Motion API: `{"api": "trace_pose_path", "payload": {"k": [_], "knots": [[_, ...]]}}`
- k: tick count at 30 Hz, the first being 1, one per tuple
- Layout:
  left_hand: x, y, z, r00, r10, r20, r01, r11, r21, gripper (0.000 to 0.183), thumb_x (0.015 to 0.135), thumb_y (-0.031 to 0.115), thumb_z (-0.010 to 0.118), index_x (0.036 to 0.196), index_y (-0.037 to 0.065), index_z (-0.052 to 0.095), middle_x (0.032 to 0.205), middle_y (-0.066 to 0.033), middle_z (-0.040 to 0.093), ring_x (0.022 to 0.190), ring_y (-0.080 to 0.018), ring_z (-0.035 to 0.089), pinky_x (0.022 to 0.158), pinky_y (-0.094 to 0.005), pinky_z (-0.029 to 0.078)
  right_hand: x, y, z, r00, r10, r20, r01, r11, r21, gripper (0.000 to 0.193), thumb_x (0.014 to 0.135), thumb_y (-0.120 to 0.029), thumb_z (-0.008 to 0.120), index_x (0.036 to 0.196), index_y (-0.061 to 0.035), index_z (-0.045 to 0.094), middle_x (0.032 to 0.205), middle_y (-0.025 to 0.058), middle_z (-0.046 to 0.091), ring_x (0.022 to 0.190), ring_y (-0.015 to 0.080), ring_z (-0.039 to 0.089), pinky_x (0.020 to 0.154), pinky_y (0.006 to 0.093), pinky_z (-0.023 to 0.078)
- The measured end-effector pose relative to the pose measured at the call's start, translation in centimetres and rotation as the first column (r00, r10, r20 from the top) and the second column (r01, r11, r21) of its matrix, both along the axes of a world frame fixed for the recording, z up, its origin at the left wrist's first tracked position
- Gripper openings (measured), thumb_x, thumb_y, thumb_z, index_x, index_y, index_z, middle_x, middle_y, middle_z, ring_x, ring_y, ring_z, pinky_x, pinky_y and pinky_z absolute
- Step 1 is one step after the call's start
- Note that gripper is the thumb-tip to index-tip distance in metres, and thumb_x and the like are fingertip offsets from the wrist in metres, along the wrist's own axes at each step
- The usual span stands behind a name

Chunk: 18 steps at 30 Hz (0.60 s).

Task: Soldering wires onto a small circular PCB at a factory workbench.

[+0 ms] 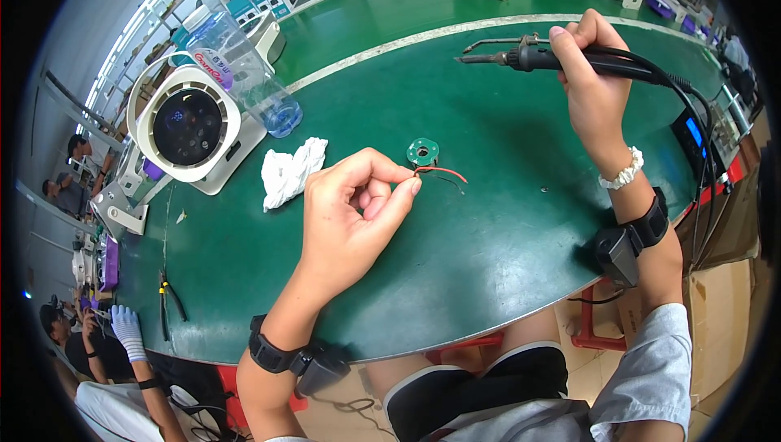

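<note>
Between the thumb and forefinger of my left hand (350,214) are pinched thin wires (443,170), one red and one dark, their free ends pointing right. Just beyond the fingertips a small round green circuit board (422,152) with a hole in its middle sits at the table; whether the wires join it is hard to make out. Raised at the upper right, my right hand (596,88) grips a black soldering iron (533,57) like a pen. Its tip points left, well apart from the board, and a thin metal tube runs above the tip.
White crumpled tissue (293,172) lies left of my left hand, before a white round-faced fan-like device (191,129) and a clear plastic bottle (264,92). Pliers (169,304) rest at the near left. A soldering station (695,134) stands right, its cable hanging by my forearm. Co-workers sit far left.
</note>
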<state>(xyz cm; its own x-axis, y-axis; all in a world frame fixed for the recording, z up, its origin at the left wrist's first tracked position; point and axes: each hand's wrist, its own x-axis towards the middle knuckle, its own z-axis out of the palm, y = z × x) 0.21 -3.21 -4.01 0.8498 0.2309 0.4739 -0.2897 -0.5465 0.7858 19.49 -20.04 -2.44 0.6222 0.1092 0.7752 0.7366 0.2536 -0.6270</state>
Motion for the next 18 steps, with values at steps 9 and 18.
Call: {"api": "trace_pose_path", "payload": {"k": [9,18], "knots": [[-0.06,-0.1,0.28,1.0,0.016,-0.022,-0.015,0.999,0.032,0.007,0.076,-0.003,0.065,0.075,0.0,0.059,0.051,0.0056,0.039,0.046,-0.0007,0.031,0.043,-0.0191,0.024,-0.06,0.05,0.02,1.0,0.004,-0.008,-0.004,1.0,0.005,0.03,0.08,-0.003,0.06,0.062,-0.0056,0.037,0.058,-0.005,0.038,0.055,0.0027,0.032,0.048,0.0211,0.026],[-0.2,0.08,0.32,0.999,0.018,-0.033,-0.016,0.999,0.051,0.007,0.076,-0.003,0.065,0.074,-0.001,0.058,0.05,0.0054,0.039,0.045,-0.0004,0.031,0.043,-0.019,0.024,-0.13,0.12,-0.07,1.0,0.01,0.002,-0.01,1.0,0.004,0.029,0.08,-0.003,0.061,0.063,-0.0052,0.037,0.058,-0.0048,0.039,0.055,0.0027,0.033,0.049,0.0208,0.028]]}}
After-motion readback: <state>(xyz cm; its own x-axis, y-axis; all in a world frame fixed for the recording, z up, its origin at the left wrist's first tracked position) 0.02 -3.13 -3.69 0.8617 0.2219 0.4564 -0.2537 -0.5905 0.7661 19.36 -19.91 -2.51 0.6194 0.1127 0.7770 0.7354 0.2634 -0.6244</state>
